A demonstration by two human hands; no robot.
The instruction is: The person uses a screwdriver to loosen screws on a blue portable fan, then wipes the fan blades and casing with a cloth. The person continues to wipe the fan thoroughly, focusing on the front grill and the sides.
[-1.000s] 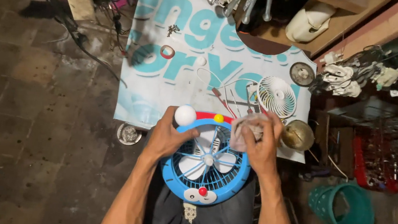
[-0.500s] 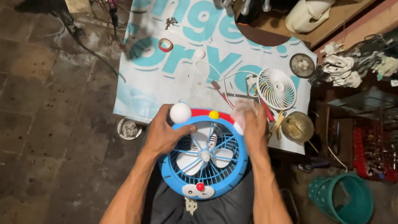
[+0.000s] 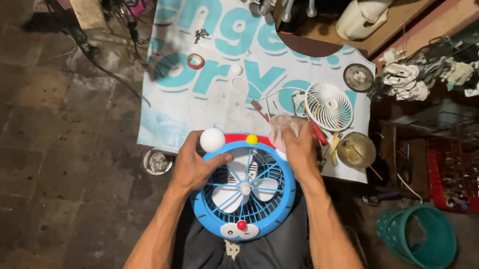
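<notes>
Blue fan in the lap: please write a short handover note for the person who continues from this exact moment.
Left hand: grips the left rim of the round blue fan, thumb on the grille.
Right hand: presses a crumpled cloth on the fan's upper right rim.
The fan lies face up on the lap, grille on, white blades inside.
A white fan grille, a brass-coloured round part and a red-handled tool lie on the printed sheet ahead.
Done: cannot tell how much is wiped.
Left: probably the remaining rim.
</notes>
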